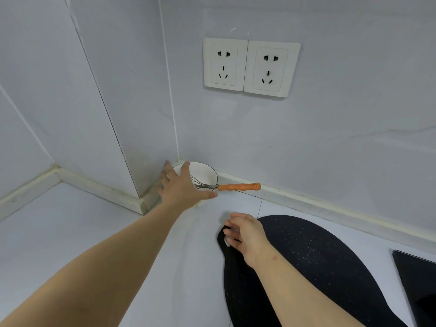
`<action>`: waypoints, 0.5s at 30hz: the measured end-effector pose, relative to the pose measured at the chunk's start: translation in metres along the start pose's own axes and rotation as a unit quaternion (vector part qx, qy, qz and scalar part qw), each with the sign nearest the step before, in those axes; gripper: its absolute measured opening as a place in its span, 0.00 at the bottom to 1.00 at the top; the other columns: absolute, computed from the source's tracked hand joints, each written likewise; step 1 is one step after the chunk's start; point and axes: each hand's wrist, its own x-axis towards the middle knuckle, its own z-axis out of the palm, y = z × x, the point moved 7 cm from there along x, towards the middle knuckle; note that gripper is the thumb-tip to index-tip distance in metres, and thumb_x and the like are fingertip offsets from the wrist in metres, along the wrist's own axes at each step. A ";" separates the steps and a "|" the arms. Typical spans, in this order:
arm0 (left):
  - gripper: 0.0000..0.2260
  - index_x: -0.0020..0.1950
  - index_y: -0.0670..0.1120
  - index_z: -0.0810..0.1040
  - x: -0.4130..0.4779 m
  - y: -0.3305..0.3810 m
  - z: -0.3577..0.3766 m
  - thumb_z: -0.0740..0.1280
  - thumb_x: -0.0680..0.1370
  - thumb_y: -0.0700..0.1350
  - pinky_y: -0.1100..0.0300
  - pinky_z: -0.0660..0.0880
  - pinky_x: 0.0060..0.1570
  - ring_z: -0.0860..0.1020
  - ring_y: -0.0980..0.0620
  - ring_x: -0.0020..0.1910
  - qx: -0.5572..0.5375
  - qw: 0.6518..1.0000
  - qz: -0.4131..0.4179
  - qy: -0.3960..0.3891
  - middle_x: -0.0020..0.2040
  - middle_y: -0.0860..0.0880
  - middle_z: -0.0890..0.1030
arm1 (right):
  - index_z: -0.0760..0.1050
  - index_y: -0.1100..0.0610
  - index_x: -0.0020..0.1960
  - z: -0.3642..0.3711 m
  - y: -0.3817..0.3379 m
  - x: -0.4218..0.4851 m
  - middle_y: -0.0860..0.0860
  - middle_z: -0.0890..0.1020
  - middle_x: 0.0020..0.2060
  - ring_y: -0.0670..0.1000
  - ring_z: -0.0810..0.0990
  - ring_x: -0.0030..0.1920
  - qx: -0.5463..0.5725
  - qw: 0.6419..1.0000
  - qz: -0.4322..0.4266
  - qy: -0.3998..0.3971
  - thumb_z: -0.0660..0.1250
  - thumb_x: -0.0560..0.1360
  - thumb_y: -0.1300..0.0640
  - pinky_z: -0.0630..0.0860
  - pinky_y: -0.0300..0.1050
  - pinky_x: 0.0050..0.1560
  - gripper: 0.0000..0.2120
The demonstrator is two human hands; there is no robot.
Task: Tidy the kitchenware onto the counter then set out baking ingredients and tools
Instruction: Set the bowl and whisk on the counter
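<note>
bowl [205, 172], white with a dark rim, sits in the back corner of the counter [94, 232], with an orange-handled whisk [238, 186] resting in it. the left hand [184, 185] is spread, fingers straight, at its near rim. the right hand [247, 234] curls over the narrow end of a black board [318, 256]; i cannot tell if it grips. no ingredients show, so most of the task seems left.

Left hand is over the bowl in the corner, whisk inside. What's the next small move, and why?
Probably close the left hand on the near rim of the bowl and draw it toward you: the fingers are spread over it, not gripping yet. Move gently, since the whisk lies with its orange handle overhanging the rim and could tip out.
</note>
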 end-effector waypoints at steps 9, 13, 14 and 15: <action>0.49 0.74 0.52 0.53 0.012 0.009 0.003 0.72 0.61 0.67 0.45 0.60 0.66 0.55 0.39 0.72 0.065 0.997 -0.033 -0.024 0.71 0.39 0.59 | 0.74 0.57 0.53 -0.033 -0.018 -0.006 0.54 0.79 0.45 0.48 0.76 0.40 -0.098 0.985 -0.110 0.092 0.59 0.78 0.65 0.74 0.38 0.42 0.08; 0.46 0.74 0.52 0.52 0.007 0.009 0.009 0.71 0.63 0.64 0.45 0.58 0.65 0.56 0.41 0.72 0.056 0.997 -0.047 -0.030 0.72 0.42 0.60 | 0.75 0.57 0.52 -0.035 -0.013 -0.006 0.54 0.79 0.44 0.48 0.76 0.40 -0.107 0.985 -0.101 0.091 0.59 0.78 0.65 0.73 0.38 0.39 0.08; 0.47 0.74 0.53 0.52 0.007 0.009 0.008 0.71 0.63 0.64 0.44 0.58 0.66 0.53 0.42 0.74 0.059 0.997 -0.041 -0.022 0.74 0.43 0.56 | 0.75 0.57 0.53 -0.035 -0.012 -0.005 0.54 0.79 0.44 0.48 0.76 0.40 -0.108 0.985 -0.099 0.091 0.59 0.78 0.65 0.73 0.38 0.39 0.08; 0.47 0.74 0.54 0.51 0.008 0.010 0.007 0.72 0.63 0.65 0.43 0.56 0.67 0.50 0.42 0.75 0.059 0.998 -0.031 -0.014 0.76 0.44 0.51 | 0.75 0.58 0.53 -0.036 -0.011 -0.004 0.54 0.79 0.44 0.48 0.76 0.40 -0.109 0.985 -0.096 0.092 0.59 0.78 0.65 0.73 0.38 0.39 0.08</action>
